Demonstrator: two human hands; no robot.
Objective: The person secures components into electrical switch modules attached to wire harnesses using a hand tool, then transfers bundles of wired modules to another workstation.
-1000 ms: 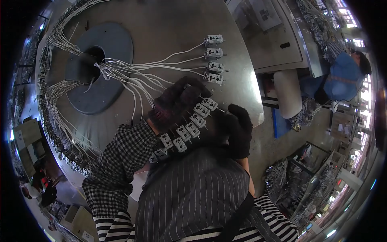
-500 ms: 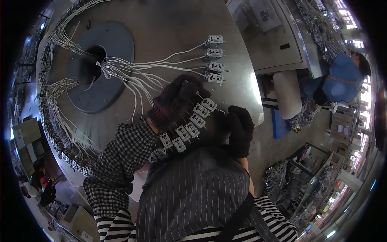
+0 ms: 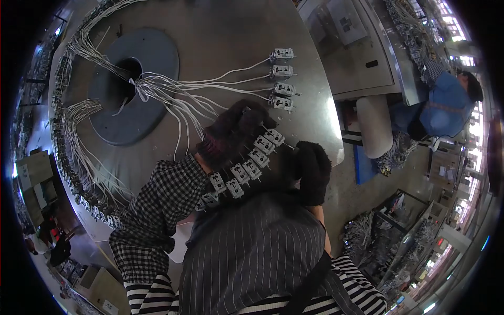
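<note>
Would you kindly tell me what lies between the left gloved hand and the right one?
In the head view, the upper end of a slanted row of small metal units lies between the left gloved hand and the right gloved hand.

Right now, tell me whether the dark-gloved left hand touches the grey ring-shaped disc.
Apart: the head view shows metal tabletop and white cables between the left hand and the disc.

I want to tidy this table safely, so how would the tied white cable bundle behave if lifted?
The white cable bundle will probably flop, since its strands lie in loose curves. It may also splay, since the strands fan out. Lifting could drag the four upper units, whose cables run into it.
</note>
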